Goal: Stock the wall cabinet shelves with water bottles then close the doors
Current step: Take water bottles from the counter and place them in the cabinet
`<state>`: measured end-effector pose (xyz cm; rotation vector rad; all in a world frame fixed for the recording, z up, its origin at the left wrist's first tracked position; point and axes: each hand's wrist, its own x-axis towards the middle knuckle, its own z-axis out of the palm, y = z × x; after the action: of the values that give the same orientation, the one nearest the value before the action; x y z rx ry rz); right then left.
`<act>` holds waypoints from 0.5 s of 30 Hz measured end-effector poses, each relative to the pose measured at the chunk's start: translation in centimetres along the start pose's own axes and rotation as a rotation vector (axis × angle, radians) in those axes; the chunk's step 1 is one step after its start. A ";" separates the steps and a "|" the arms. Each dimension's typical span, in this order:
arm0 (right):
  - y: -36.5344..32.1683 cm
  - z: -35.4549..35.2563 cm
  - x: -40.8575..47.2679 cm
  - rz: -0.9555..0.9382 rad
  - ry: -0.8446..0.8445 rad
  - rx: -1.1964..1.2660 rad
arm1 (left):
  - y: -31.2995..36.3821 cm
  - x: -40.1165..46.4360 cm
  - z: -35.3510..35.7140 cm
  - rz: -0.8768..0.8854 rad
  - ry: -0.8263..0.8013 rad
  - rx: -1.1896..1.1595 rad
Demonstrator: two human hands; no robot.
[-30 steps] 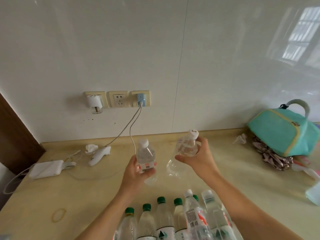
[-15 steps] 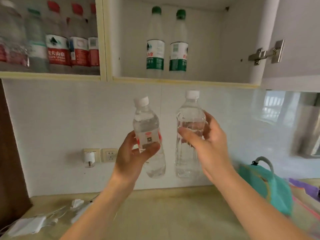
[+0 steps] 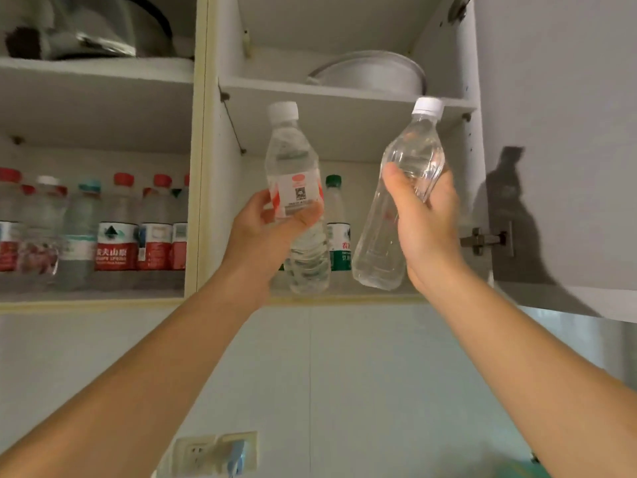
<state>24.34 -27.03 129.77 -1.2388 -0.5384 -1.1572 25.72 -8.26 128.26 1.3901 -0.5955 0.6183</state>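
Note:
My left hand (image 3: 265, 232) grips a labelled water bottle (image 3: 293, 160) with a white cap, held upright in front of the right cabinet compartment. A label-free clear bottle (image 3: 410, 157), tilted right at the top, is in my right hand (image 3: 424, 222). Both bottles hover just before the lower shelf (image 3: 375, 297) of the open wall cabinet. Behind them on that shelf stands a green-capped bottle (image 3: 336, 215). The left compartment's lower shelf holds several red-capped bottles (image 3: 115, 225).
The right cabinet door (image 3: 565, 139) stands open, its hinge (image 3: 482, 240) close to my right hand. A white bowl (image 3: 372, 72) sits on the upper right shelf, dark cookware (image 3: 96, 25) on the upper left. Wall sockets (image 3: 217, 453) are below.
Both hands have risen with their bottles from below the cabinet to the level of the lower right shelf. The view tilted further up; the counter is out of sight.

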 end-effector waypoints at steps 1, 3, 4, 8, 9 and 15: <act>0.4 0.5 1.2 0.003 -0.011 -0.024 | -0.2 1.2 0.3 -0.017 -0.002 0.003; 1.8 1.2 3.1 0.039 -0.044 -0.084 | -1.3 3.0 0.9 -0.056 -0.003 0.015; 2.7 1.4 3.7 0.066 -0.066 -0.120 | -2.0 3.6 1.3 -0.081 -0.010 0.023; 7.0 1.4 4.6 0.130 -0.135 -0.248 | -4.4 5.5 2.5 -0.142 -0.019 0.037; 7.8 1.1 4.6 0.132 -0.146 -0.260 | -4.8 5.8 2.7 -0.137 -0.026 0.051; 10.4 -0.7 5.4 0.135 -0.234 -0.348 | -6.1 7.3 2.9 -0.059 -0.125 0.357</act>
<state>35.44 -30.75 129.45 -1.6981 -0.4277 -1.0243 35.14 -11.28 129.39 1.7856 -0.5580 0.6128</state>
